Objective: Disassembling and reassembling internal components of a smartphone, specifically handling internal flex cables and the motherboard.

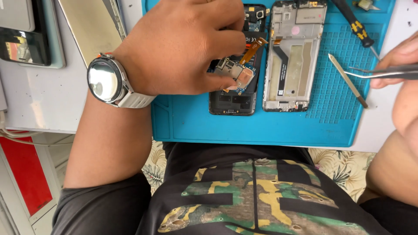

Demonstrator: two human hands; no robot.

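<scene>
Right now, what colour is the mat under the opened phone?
Blue mat, clearest in the head view.

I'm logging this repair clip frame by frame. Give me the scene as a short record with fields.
Left hand: fingers pinch a small circuit board with an orange flex cable, over the opened black phone
Right hand: holds metal tweezers, off the mat
Surface: blue work mat
Beside phone: bare silver phone frame
Loose tools: screwdriver, thin metal pry tool
Wrist: round watch
</scene>
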